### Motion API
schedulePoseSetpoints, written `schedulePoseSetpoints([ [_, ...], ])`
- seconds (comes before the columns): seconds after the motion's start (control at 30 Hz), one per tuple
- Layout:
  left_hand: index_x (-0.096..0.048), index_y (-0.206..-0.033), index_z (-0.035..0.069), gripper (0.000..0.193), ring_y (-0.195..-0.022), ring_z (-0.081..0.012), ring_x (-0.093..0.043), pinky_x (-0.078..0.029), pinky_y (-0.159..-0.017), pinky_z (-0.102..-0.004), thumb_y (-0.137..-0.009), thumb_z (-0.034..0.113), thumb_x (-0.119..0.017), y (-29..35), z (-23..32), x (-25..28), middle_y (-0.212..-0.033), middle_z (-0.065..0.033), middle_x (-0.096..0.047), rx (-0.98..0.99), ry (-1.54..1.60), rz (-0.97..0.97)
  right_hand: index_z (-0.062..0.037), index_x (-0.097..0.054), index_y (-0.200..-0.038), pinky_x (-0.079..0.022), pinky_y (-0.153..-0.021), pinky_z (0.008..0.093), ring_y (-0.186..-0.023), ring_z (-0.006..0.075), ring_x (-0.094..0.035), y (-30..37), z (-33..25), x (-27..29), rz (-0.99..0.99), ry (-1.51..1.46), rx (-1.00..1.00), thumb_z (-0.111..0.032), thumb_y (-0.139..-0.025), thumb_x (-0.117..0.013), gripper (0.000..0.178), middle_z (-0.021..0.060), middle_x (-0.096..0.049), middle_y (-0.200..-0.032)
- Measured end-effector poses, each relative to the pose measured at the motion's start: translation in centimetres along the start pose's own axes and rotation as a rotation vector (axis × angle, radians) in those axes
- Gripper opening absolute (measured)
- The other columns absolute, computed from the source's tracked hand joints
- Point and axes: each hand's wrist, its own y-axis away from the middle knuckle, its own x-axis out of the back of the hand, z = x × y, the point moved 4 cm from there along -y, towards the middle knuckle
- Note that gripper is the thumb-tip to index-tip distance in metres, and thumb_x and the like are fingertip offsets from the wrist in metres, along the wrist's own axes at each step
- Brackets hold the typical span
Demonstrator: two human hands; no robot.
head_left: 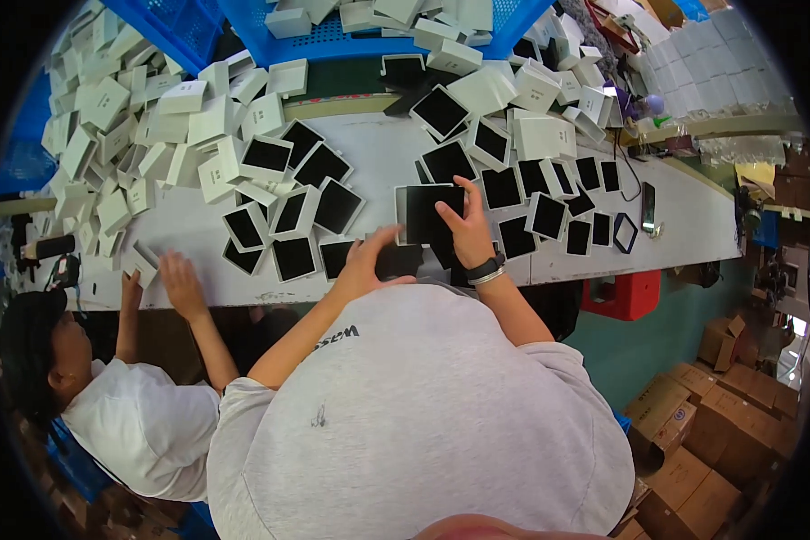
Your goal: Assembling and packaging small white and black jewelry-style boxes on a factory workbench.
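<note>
My right hand [470,236], with a dark band at the wrist, grips a flat black square pad [426,219] with thumb and fingers. A white box [400,203] shows behind the pad's left edge; whether the pad lies in it, I cannot tell. Just left of it my left hand [365,268] has its fingers apart and appears to hold nothing. Beneath that hand is another dark square piece [399,261], partly hidden. White open boxes with black inside lie on both sides, among them a box [294,258] left of my left hand and one [517,238] right of my right hand.
A co-worker [144,423] at my left handles a small white box [144,263]. White boxes [189,126] are heaped at the far left. A blue crate [333,45] stands at the back. A red stool [623,295] and cardboard cartons [684,486] are at the right.
</note>
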Motion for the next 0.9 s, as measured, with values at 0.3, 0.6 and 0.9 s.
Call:
schedulePoseSetpoints([
  [0.3, -0.022, -0.138, 0.006, 0.078, -0.108, -0.0248, -0.054, -0.048, -0.084, -0.0342, -0.079, 0.016, -0.073, -2.1, 1.5, 0.2, -0.123, -0.017, -0.046, -0.053, 0.263, 0.234, -0.0098, -0.027, -0.137, -0.043, -0.091, 0.0321, -0.106, 0.0201, -0.051, 2.9, -2.7, -2.8, -0.094, 0.393, 0.098, -0.019, -0.08, -0.072, 0.073, 0.0108, -0.049, -0.116],
  [0.6, -0.017, -0.144, 0.006, 0.079, -0.114, -0.0225, -0.051, -0.043, -0.094, -0.0329, -0.082, 0.006, -0.066, -0.9, 0.7, 0.4, -0.129, -0.014, -0.042, 0.067, 0.722, 0.261, -0.0107, -0.02, -0.146, -0.044, -0.092, 0.0299, -0.112, 0.0183, -0.051, 3.2, -4.4, -2.5, -0.443, -0.147, -0.143, 0.003, -0.079, -0.064, 0.081, 0.0131, -0.047, -0.127],
  [0.9, -0.028, -0.141, 0.007, 0.069, -0.121, -0.0213, -0.048, -0.039, -0.1, -0.0324, -0.081, -0.007, -0.057, 0.3, 1.2, 1.4, -0.128, -0.0144, -0.049, 0.11, 0.777, 0.318, -0.007, -0.022, -0.141, -0.043, -0.093, 0.0312, -0.112, 0.0202, -0.051, 3.9, -3.0, -3.7, -0.269, -0.119, -0.152, -0.002, -0.084, -0.062, 0.07, 0.0153, -0.05, -0.12],
])
